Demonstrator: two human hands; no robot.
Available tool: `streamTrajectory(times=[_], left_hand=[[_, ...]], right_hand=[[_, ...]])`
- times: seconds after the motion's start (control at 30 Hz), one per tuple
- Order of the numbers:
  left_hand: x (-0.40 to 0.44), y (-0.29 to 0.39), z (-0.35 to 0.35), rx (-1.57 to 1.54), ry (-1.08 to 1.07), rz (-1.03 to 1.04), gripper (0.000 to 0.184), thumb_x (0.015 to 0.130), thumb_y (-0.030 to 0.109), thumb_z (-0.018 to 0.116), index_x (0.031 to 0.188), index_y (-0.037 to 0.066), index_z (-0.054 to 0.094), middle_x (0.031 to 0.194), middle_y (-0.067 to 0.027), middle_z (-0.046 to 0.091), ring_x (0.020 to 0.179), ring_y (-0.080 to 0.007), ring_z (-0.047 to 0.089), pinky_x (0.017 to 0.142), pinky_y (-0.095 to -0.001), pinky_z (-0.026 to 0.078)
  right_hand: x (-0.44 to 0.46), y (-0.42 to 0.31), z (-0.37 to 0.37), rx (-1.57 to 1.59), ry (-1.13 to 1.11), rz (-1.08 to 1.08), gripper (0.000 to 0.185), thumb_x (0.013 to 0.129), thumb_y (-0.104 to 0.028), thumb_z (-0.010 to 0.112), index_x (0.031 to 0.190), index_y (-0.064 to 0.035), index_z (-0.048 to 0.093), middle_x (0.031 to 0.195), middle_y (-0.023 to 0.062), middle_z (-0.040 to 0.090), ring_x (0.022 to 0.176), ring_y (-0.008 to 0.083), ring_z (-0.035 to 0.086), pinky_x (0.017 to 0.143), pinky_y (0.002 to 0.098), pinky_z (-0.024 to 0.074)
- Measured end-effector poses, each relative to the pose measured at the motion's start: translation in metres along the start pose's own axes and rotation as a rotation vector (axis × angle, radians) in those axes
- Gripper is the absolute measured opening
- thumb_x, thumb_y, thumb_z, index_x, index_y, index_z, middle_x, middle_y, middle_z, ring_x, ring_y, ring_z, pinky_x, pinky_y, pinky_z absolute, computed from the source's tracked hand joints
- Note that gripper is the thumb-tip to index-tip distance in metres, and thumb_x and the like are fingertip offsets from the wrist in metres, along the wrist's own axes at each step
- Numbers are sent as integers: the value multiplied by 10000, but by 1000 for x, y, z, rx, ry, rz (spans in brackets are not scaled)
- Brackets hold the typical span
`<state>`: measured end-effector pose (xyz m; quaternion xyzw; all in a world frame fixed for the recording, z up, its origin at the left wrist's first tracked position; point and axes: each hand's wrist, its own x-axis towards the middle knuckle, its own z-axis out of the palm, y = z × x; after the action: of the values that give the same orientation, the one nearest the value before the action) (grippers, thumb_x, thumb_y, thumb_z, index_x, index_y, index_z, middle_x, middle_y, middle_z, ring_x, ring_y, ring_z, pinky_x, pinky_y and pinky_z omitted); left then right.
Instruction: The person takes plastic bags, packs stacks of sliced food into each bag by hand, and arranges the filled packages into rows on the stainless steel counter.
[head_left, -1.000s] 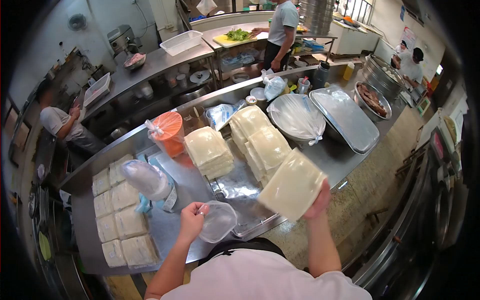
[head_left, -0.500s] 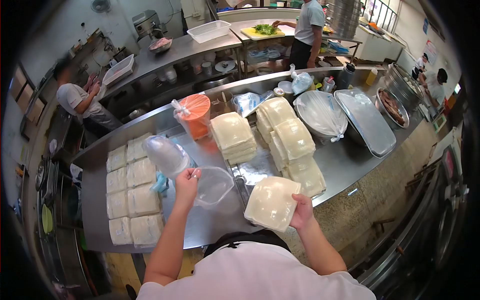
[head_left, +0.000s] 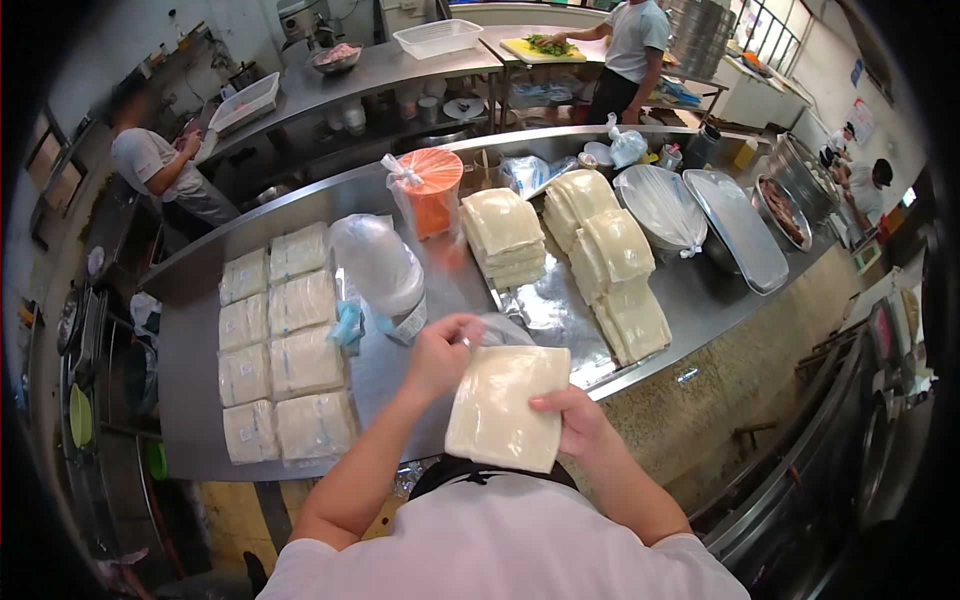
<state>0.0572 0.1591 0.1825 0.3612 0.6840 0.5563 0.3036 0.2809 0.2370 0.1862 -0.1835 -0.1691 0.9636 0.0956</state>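
Observation:
My right hand (head_left: 578, 422) grips a stack of square, pale dough sheets (head_left: 503, 412) by its right edge, thumb on top, just in front of my body. At the stack's upper left corner, my left hand (head_left: 440, 357) pinches a clear plastic bag (head_left: 508, 328). Part of the bag is hidden behind the sheets; I cannot tell whether any of the stack is inside it. Beyond my left hand stands a bundle of clear plastic bags (head_left: 375, 265). Piles of loose dough sheets (head_left: 502, 228) lie on a metal tray (head_left: 530, 318) farther back.
Bagged dough sheets (head_left: 308, 362) lie in two columns on the steel table (head_left: 190, 400) at left. Behind are an orange container (head_left: 432, 190), a plastic-covered bowl (head_left: 660, 208) and a lidded metal pan (head_left: 738, 230). Co-workers stand at far left (head_left: 165, 165) and at the back (head_left: 632, 50).
The dough stack has moved left and my left hand right, bringing the plastic bag against the stack's top edge. The view has shifted slightly.

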Motion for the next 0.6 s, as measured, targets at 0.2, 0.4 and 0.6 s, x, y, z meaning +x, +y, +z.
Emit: streamTrajectory(times=[0.2, 0.4, 0.6], left_hand=[[-64, -48, -30, 287, -168, -49, 233, 896, 116, 722, 1093, -7, 709, 731, -55, 662, 658, -155, 598, 617, -333, 488], [-102, -103, -36, 493, -51, 90, 157, 768, 44, 676, 918, 5, 652, 781, -171, 647, 729, -348, 642, 674, -437, 517], [-111, -114, -40, 590, -13, 77, 85, 782, 73, 657, 831, 17, 617, 849, -202, 673, 823, -410, 657, 727, -487, 522]], right_hand=[[21, 53, -40, 63, 200, -157, 588, 894, 22, 606, 1454, 27, 427, 1389, 230, 568, 1303, 395, 572, 1132, 552, 460], [27, 104, -48, 83, 375, -268, 553, 891, 45, 582, 1428, 45, 448, 1382, 237, 566, 1273, 407, 583, 1121, 555, 459], [36, 130, -31, 41, 527, -346, 514, 898, 51, 561, 1401, 63, 461, 1344, 238, 575, 1242, 419, 586, 1112, 566, 457]])
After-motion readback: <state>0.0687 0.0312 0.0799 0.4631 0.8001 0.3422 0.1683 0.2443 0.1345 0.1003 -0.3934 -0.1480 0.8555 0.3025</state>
